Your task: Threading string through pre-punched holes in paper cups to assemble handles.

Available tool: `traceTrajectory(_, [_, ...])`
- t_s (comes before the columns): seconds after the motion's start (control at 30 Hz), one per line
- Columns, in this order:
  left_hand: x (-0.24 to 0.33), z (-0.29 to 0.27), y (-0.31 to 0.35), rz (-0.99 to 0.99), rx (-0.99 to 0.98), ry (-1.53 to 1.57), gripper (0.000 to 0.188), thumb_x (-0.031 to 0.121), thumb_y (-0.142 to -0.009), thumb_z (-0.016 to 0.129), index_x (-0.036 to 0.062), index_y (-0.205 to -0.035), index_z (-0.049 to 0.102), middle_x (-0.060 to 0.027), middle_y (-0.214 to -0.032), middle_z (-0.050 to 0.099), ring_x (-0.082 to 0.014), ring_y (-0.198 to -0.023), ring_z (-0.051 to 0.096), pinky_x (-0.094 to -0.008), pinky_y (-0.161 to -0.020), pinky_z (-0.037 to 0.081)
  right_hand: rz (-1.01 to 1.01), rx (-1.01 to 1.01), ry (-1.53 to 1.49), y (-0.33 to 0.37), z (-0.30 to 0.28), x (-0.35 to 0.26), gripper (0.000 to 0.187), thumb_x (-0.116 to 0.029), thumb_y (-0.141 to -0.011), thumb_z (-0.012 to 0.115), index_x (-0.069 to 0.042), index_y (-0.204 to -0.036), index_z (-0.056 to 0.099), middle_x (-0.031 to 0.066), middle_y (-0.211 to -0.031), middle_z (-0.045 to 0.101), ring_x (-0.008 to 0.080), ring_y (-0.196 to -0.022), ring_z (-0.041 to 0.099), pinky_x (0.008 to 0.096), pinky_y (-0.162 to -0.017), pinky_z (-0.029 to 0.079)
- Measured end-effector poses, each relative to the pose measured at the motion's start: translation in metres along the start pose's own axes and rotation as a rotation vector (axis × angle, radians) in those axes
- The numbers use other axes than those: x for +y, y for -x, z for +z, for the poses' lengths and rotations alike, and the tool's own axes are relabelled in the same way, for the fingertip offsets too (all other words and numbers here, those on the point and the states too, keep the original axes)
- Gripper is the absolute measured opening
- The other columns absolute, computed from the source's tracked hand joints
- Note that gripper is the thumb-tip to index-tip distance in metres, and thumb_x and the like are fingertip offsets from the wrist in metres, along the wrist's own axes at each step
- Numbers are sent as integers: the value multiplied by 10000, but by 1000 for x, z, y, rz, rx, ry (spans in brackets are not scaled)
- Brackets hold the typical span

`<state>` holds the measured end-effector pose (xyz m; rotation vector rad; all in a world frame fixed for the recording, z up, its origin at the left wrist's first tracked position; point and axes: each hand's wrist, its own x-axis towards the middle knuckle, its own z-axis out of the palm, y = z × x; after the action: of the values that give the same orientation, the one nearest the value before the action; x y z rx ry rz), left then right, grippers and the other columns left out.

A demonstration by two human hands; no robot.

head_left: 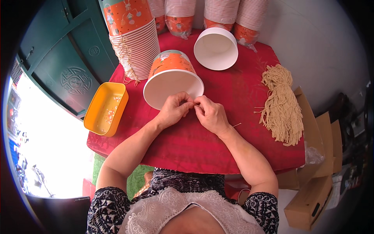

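Both hands are meeting at the rim of a paper bucket (171, 76) lying on its side on a red tablecloth (233, 97). The bucket's long axis is running from upper centre down toward the person, white open mouth pointing at the camera and slightly left, orange patterned base pointing away.

Left hand (175, 109) is curling nearly closed, fingertips pinching at the rim's lower edge, touching the bucket. Right hand (210, 115) is also mostly closed, thumb and forefinger pinching a short piece of beige string (198, 105); the string is running roughly left-right between the two hands, its far tail sticking out near the right wrist. Whether the left fingers are also gripping the string, cannot tell.

A second bucket (216, 48) is lying further back, mouth facing the camera too. A tall nested stack of buckets (134, 43) is leaning at back left, tied with string; more wrapped stacks (233, 15) are standing along the back edge. A bundle of beige strings (282, 105) is lying on the cloth at the right, long axis top to bottom, well apart from the hands. An orange plastic tray (105, 109) is sitting at the table's left edge. Cardboard boxes (315, 167) are sitting beside the table at right.
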<state>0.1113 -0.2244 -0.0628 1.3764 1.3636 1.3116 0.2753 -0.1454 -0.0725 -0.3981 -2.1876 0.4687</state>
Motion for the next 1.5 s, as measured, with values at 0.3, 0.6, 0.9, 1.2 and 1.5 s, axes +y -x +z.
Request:
traceTrajectory(0.3, [1, 1, -2, -36, 15, 31, 107, 60, -973, 544, -15, -898, 564, -20, -738, 561, -66, -561, 491, -223, -481, 409, -1, -42, 41, 1, 0, 4, 141, 4, -816, 658, -27, -924, 574, 129, -813, 668, 288, -676, 676, 365, -541, 540])
traceTrajectory(0.6, [-1, 2, -3, -41, 33, 38, 107, 61, -979, 528, -19, -916, 561, -31, -740, 565, -71, -548, 492, -222, -465, 402, 32, -32, 14, -1, 4, 5, 78, -15, -824, 668, -24, -878, 612, 127, -808, 668, 285, -685, 672, 362, -554, 532])
traceTrajectory(0.9, [-3, 3, -2, 28, 76, 3, 152, -35, -945, 424, -42, -967, 574, -75, -815, 594, -97, -580, 532, -245, -504, 448, 90, -11, -39, -1, 6, 5, 66, 0, -827, 651, -9, -879, 611, 136, -788, 658, 276, -659, 658, 351, -549, 507])
traceTrajectory(1.2, [7, 3, 2, 197, 165, -516, 125, 20, -796, 676, -37, -903, 647, -147, -879, 663, -272, -797, 653, -367, -702, 515, 102, 12, -58, -1, 7, 6, 57, -25, -834, 644, -26, -859, 593, 136, -763, 650, 299, -646, 650, 383, -537, 505])
traceTrajectory(1.5, [-3, 4, -1, 222, 135, -491, 60, 7, -771, 657, -31, -818, 649, -140, -840, 642, -297, -780, 639, -384, -703, 509, 69, 17, 7, -1, 9, 6, 96, -4, -823, 658, -20, -839, 566, 138, -713, 636, 285, -605, 648, 370, -512, 491])
